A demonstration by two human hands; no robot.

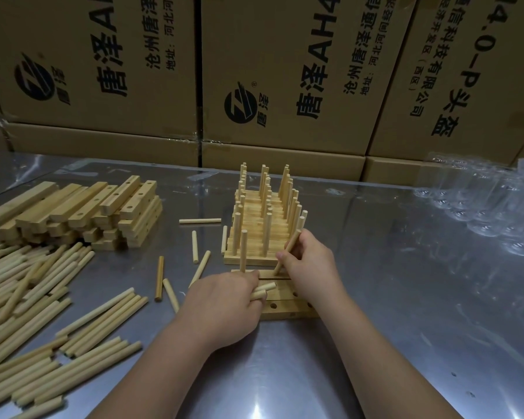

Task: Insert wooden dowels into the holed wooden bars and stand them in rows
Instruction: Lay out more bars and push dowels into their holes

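The right hand (310, 261) pinches a single dowel (290, 247) near its middle. It holds the dowel tilted, with the lower end touching the top of a holed bar (268, 274) that lies flat on the shiny metal surface (375, 313). Whether the tip is already in a hole cannot be told. One upright dowel (243, 251) stands near the left end of that same bar. The left hand (224, 300) is curled around two spare dowels (263, 290), whose ends stick out past the fingers. It rests on the left part of a few more bars (285, 311), which lie side by side just in front with their open holes facing up. Right behind the bar under the tilted dowel stands the finished block of rows (263, 216), bars packed together with three lines of dowels pointing up. To the left, a stack of bare bars (73, 213) sits further back, and a big pile of loose dowels (28, 297) spreads nearer the front. A handful of stray dowels (195, 246) lie between the pile and the hands. Cardboard boxes (285, 71) with printed lettering line the back, and crinkled clear plastic (481, 201) lies on the right.
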